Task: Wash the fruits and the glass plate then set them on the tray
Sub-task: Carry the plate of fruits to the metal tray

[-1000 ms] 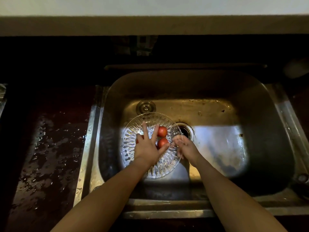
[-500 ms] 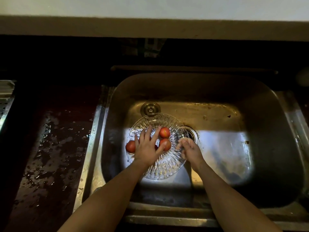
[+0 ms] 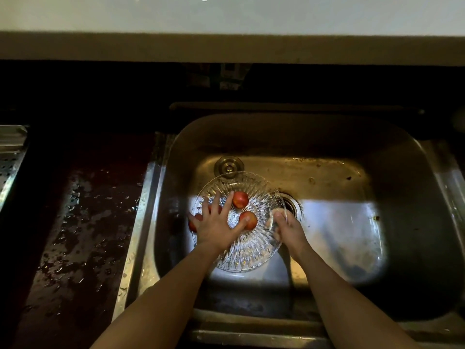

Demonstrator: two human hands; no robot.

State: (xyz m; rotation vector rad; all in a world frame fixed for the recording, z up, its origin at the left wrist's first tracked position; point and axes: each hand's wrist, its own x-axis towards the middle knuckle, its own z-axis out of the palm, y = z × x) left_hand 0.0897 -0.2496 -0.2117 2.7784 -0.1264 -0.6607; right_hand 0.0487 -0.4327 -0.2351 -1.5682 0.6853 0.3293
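A cut-glass plate [image 3: 247, 253] sits tilted in the left part of the steel sink [image 3: 415, 197]. Three red fruits lie on it: one [image 3: 240, 199] near the plate's middle top, one [image 3: 249, 219] under my thumb tip, and one [image 3: 193, 223] at the left rim, mostly hidden. My left hand [image 3: 217, 226] lies flat over the plate with fingers spread, touching the fruits. My right hand [image 3: 286, 229] grips the plate's right rim.
The drain [image 3: 293, 206] lies just right of the plate, and a round plug [image 3: 228, 167] behind it. A wet dark counter [image 3: 75, 235] stretches left of the sink. A perforated metal tray [image 3: 11, 157] shows at the far left edge.
A third fruit has rolled out to the plate's left rim from under my left hand. My left fingers have spread wider. My right hand keeps hold of the rim.
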